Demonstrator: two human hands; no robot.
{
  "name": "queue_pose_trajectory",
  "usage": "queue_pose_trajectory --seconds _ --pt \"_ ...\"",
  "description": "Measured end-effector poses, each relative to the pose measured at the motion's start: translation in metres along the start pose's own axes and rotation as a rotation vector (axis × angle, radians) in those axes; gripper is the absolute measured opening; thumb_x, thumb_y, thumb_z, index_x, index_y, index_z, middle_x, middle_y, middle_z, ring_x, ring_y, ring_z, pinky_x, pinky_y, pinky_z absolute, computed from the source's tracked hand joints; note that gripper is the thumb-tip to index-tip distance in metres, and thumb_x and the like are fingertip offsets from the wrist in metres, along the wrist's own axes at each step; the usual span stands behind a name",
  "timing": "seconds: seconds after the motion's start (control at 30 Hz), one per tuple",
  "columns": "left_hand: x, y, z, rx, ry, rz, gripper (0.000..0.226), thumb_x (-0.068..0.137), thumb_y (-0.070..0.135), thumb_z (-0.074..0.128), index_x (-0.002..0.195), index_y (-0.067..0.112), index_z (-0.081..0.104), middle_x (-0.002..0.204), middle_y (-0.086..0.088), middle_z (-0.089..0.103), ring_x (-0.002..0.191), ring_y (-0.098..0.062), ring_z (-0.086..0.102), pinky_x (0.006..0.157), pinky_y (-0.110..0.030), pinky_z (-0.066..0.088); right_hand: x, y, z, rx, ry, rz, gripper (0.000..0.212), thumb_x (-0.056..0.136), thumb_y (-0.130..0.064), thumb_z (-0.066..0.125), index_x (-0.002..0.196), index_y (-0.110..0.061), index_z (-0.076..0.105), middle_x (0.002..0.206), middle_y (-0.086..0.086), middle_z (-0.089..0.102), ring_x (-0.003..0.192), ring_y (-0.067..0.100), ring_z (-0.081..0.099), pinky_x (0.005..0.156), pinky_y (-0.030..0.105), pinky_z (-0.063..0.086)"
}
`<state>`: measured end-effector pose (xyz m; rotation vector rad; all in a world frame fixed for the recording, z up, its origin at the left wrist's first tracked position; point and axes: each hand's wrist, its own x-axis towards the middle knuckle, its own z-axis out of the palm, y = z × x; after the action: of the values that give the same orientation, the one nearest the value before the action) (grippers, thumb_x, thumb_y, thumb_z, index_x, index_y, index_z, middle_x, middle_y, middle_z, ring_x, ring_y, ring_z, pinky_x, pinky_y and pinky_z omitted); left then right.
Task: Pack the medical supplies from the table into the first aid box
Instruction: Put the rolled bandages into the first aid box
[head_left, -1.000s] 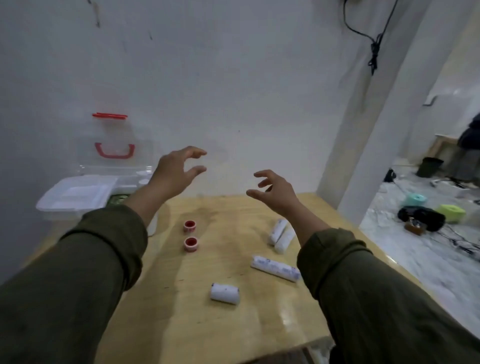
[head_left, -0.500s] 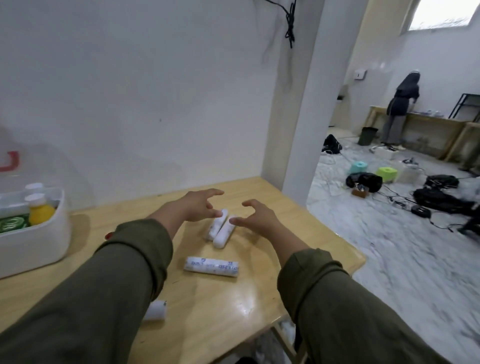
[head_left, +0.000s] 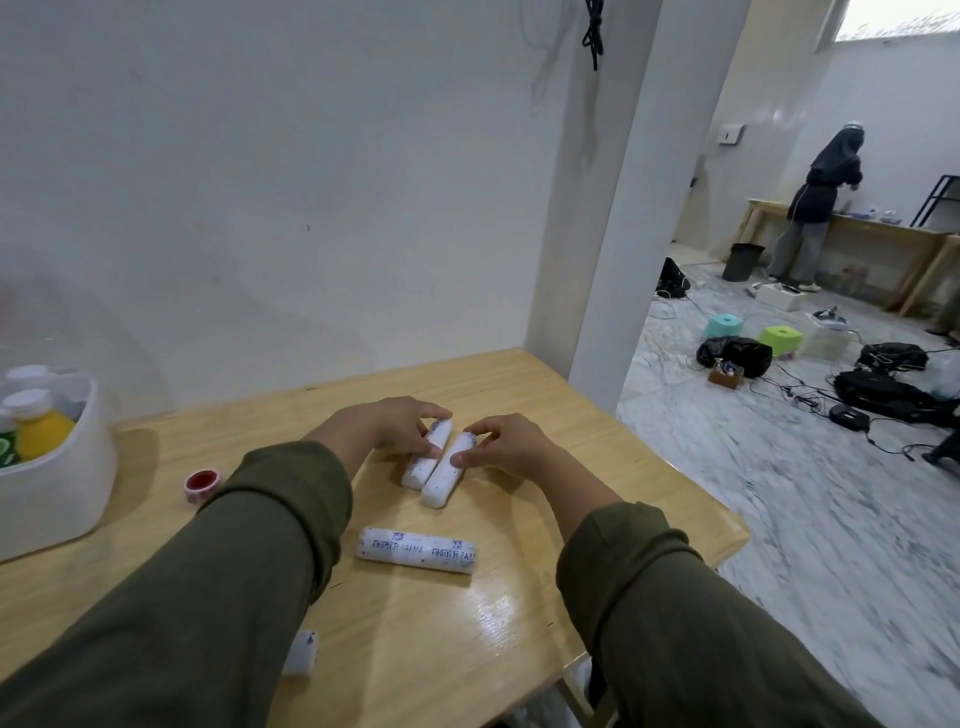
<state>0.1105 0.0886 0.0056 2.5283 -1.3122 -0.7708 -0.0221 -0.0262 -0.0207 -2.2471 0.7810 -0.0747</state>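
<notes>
1. Our left hand (head_left: 390, 428) pinches the left roll (head_left: 427, 453) near its far end, thumb and fingers curled round it.
2. Our right hand (head_left: 506, 447) pinches the right roll (head_left: 448, 470) from its right side, thumb near the middle, fingertips at the far end.
3. The two rolls lie touching, side by side, long axes running away from us and tilted a little right; each hand is on its own side, so we judge each can lift its roll without crossing.
4. The box (head_left: 57, 467) stands well left of the pair, a yellow bottle (head_left: 41, 436) inside; the left hand is nearer to it.
5. Nearer us than the pair lies a third roll (head_left: 415, 550), crosswise.
6. A red-centred tape (head_left: 202, 483) sits between the pair and the box.
</notes>
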Motion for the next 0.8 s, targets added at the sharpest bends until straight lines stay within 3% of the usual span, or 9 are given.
queue_pose_trajectory --seconds 0.17,0.27,0.5,0.6,0.7,0.8 --pt "-0.001 -0.004 0.003 -0.131 0.034 0.011 0.054 0.086 0.025 0.067 0.133 0.033 0.043 0.132 -0.006 0.053 0.117 -0.023 0.052 0.093 -0.031 0.045 -0.001 -0.003 0.000 0.024 -0.006 0.006 0.053 0.072 -0.034 0.079 0.119 -0.020 0.059 0.122 0.006 0.060 0.111 0.022 0.056 0.087 0.030 0.045" --pt "-0.003 -0.004 0.005 -0.187 0.083 0.021 0.042 0.084 0.022 0.069 0.121 0.030 0.051 0.128 -0.006 0.057 0.113 -0.023 0.055 0.084 -0.031 0.047 -0.003 -0.005 0.000 0.080 -0.007 -0.011 0.050 0.071 -0.029 0.080 0.116 -0.020 0.059 0.106 0.002 0.062 0.103 0.019 0.058 0.085 0.029 0.045" --pt "-0.014 -0.004 0.001 -0.250 0.039 0.013 0.079 0.085 0.013 0.065 0.144 0.044 0.022 0.134 -0.007 0.053 0.119 -0.024 0.052 0.098 -0.040 0.049 -0.005 -0.009 0.004 0.201 -0.002 -0.030 0.044 0.072 -0.018 0.079 0.109 -0.020 0.054 0.104 0.010 0.068 0.089 0.020 0.063 0.091 0.038 0.052" --pt "-0.018 -0.004 0.000 -0.219 0.042 0.012 0.076 0.088 0.011 0.060 0.144 0.047 0.022 0.137 -0.007 0.045 0.123 -0.024 0.047 0.098 -0.037 0.048 -0.007 -0.010 0.006 0.249 0.019 -0.038 0.043 0.073 -0.015 0.078 0.106 -0.021 0.052 0.101 0.012 0.069 0.081 0.021 0.064 0.088 0.039 0.054" --pt "-0.020 -0.011 0.001 -0.218 0.100 0.030 0.070 0.088 0.011 0.059 0.140 0.048 0.030 0.145 0.001 0.039 0.123 -0.023 0.048 0.098 -0.041 0.048 -0.007 -0.012 0.006 0.284 0.071 -0.057 0.042 0.070 -0.015 0.079 0.100 -0.024 0.052 0.098 0.015 0.070 0.086 0.027 0.068 0.088 0.043 0.054" --pt "-0.026 -0.017 -0.002 -0.284 0.236 0.067 0.058 0.089 0.011 0.058 0.135 0.042 0.041 0.136 0.002 0.045 0.111 -0.015 0.048 0.088 -0.033 0.047 -0.009 -0.020 0.002 0.297 0.121 -0.100 0.038 0.070 -0.013 0.079 0.091 -0.029 0.051 0.095 0.016 0.070 0.089 0.030 0.067 0.087 0.042 0.053"
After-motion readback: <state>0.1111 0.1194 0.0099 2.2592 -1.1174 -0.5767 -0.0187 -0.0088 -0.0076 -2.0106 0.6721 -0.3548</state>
